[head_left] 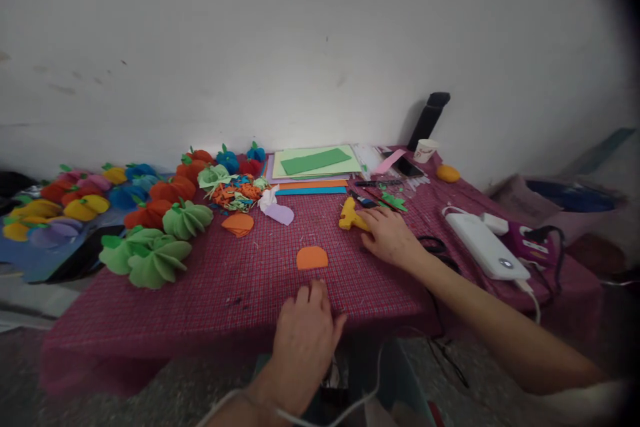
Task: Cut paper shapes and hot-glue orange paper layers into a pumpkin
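My left hand point(303, 337) rests flat at the front edge of the table, fingers stretched toward an orange paper piece point(312, 257) lying just beyond them. It holds nothing. My right hand point(390, 235) lies on the cloth farther back, its fingers reaching onto the yellow glue gun point(349, 214). Whether they grip it I cannot tell; they look loosely spread.
A red checked cloth point(210, 293) covers the table. Paper pumpkins in green point(150, 257), orange, yellow and blue crowd the left. Coloured paper sheets point(315, 163), a paper cup point(425, 149), a phone, scissors point(434, 245) and a white power bank point(487, 245) lie at back and right.
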Motion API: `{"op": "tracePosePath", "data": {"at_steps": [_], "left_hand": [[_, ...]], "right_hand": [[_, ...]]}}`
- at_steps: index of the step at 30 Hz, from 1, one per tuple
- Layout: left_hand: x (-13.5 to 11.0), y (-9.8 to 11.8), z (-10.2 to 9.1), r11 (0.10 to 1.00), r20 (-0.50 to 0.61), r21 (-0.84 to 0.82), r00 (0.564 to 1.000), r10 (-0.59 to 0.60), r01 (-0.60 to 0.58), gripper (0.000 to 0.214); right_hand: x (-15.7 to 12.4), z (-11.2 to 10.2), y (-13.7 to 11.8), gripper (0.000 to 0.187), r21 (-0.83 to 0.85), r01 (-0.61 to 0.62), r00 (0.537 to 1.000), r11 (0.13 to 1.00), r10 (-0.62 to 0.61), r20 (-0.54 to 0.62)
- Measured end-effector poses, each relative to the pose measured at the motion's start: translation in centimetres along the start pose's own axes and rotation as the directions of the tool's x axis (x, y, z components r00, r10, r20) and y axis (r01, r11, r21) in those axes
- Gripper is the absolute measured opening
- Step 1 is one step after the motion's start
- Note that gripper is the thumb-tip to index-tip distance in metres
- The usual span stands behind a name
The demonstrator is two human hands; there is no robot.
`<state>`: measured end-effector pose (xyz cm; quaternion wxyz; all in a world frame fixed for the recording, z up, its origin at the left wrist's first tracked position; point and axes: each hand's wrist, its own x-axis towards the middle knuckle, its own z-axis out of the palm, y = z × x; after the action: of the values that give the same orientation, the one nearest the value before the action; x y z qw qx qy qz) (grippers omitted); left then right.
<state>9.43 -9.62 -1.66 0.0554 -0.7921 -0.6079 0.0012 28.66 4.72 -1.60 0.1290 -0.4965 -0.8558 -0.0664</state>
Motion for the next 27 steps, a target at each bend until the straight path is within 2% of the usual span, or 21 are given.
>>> {"op": "tracePosePath", "data": {"at_steps": [3, 7, 11, 17, 21, 24, 27], "left_hand": [[0.0, 0.9, 0.1, 1.000, 0.009, -0.016, 1.000, -0.014, 0.014, 0.053], [1.1, 0.7, 0.6, 0.998, 0.004, 0.007, 0.998, -0.057, 0.057, 0.073], [1.6, 0.1, 1.0, 0.996, 0.031, 0.028, 0.995, -0.090, 0.089, 0.080], [1.4, -0.2, 1.6, 0.997, 0.067, 0.038, 0.996, -0.066, 0.064, 0.078], [1.4, -0.2, 2.1, 0.997, 0.054, 0.029, 0.996, -0.072, 0.070, 0.080], [1.4, -0.2, 2.3, 0.997, 0.042, 0.012, 0.996, -0.079, 0.079, 0.081], [1.4, -0.2, 2.4, 0.996, 0.054, -0.007, 0.995, -0.089, 0.090, 0.082]], "right_hand": [[0.6, 0.6, 0.2, 0.052, -0.086, -0.067, 0.992, 0.994, 0.076, 0.099], [1.6, 0.9, 0.1, 0.053, -0.142, -0.095, 0.973, 0.985, 0.121, 0.194], [2.4, 1.6, 0.8, 0.055, -0.134, -0.097, 0.963, 0.986, 0.127, 0.237], [3.1, 2.8, 1.6, 0.051, -0.139, -0.164, 0.943, 0.977, 0.196, 0.269], [3.0, 3.1, 1.5, 0.049, -0.104, -0.149, 0.957, 0.983, 0.170, 0.235], [2.8, 3.5, 1.6, 0.055, -0.089, -0.114, 0.981, 0.989, 0.126, 0.146], [2.6, 3.5, 2.0, 0.054, -0.050, -0.103, 0.992, 0.993, 0.106, 0.062]]}}
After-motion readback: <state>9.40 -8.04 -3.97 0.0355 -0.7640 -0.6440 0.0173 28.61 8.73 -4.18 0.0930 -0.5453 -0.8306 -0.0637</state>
